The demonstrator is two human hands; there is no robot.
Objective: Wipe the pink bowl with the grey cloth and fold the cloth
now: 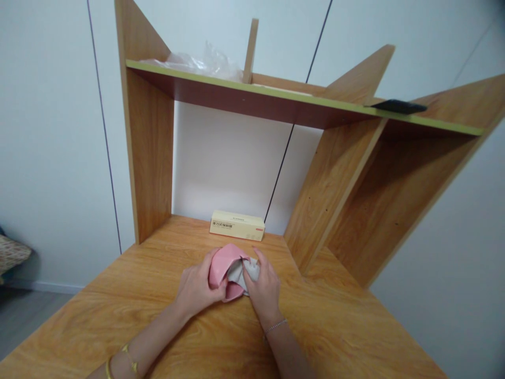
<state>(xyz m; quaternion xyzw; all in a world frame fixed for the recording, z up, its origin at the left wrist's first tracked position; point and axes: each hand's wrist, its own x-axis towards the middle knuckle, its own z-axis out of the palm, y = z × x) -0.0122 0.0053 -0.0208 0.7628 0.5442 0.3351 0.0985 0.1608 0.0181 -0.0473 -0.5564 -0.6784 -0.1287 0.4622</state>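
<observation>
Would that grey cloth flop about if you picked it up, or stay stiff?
The grey cloth would probably flop, since it bunches into soft folds at the right hand. It seems unlikely to roll, as its outline looks creased and uneven.

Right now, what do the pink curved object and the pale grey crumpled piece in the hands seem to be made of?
The pink curved object looks smooth and slightly glossy, perhaps plastic or ceramic, from its sheen; I cannot tell which. The pale grey crumpled piece is probably matte cloth: it bends into folds.
</observation>
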